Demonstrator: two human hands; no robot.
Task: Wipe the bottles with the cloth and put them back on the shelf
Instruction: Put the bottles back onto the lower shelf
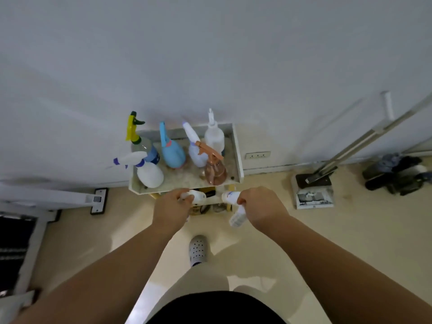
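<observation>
From the head camera, both bare forearms reach forward and down, meeting in front of the white tray-topped shelf (239,152) that stands against the pale wall.

The left hand (171,205) is turned back-up, its fingers curled round a small white plastic bottle (198,196). That bottle lies roughly level, its long axis running across the view and its free end pointing right, toward the other hand. It is held just in front of the tray's front edge.

The right hand (261,206) is also back-up and clenched, grasping a white bottle with a blue and red label (230,197), which sticks out leftward, nearly level, and points at the left hand's bottle. The two bottles are near each other but apart. Below the same fist a white printed container (237,218) slants down and to the left (whether the fingers truly grip it I cannot tell).

On the tray stand six sprayers, upright:
- a clear bottle with a yellow-green trigger (141,142)
- a light blue bottle (173,154)
- a white bottle with a purple nozzle (150,174)
- a lavender bottle (195,152)
- a plain white pump bottle (214,136)
- a translucent rose-coloured bottle (215,173)

A grey perforated clog (198,250) rests on the cream floor between the arms, and a dustpan (313,194) sits well to the right.
</observation>
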